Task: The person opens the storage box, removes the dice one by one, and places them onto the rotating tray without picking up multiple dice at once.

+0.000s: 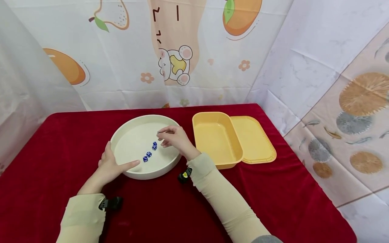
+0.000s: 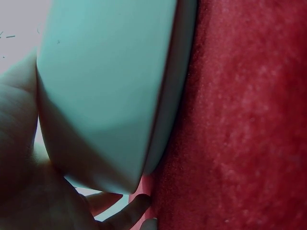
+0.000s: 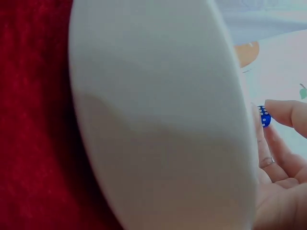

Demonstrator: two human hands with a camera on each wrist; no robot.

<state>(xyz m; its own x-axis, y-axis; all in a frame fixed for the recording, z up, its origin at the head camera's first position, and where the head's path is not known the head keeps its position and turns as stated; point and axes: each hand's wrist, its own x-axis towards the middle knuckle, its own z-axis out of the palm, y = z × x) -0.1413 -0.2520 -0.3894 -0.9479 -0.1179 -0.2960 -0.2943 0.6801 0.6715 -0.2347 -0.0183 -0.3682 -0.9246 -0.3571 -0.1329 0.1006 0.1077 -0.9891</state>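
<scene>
A round cream tray (image 1: 129, 136) stands on the red cloth. My left hand (image 1: 110, 164) holds its near left side, the thumb reaching over the rim and the other fingers along the outer wall. Over the right part of the tray, my right hand (image 1: 177, 139) pinches a blue die (image 3: 265, 117) with white dots between thumb and finger. Several more blue dice (image 1: 149, 154) lie in a slanting row on the tray floor, below and left of the right hand. In both wrist views the tray's outer wall (image 3: 158, 105) fills much of the picture.
A yellow rectangular tub (image 1: 217, 138) sits to the right of the tray, close to my right forearm. Its flat yellow lid (image 1: 256, 141) lies beside it, partly behind the tub. Red cloth (image 1: 146, 209) covers the table, and a printed curtain (image 1: 121, 67) hangs behind.
</scene>
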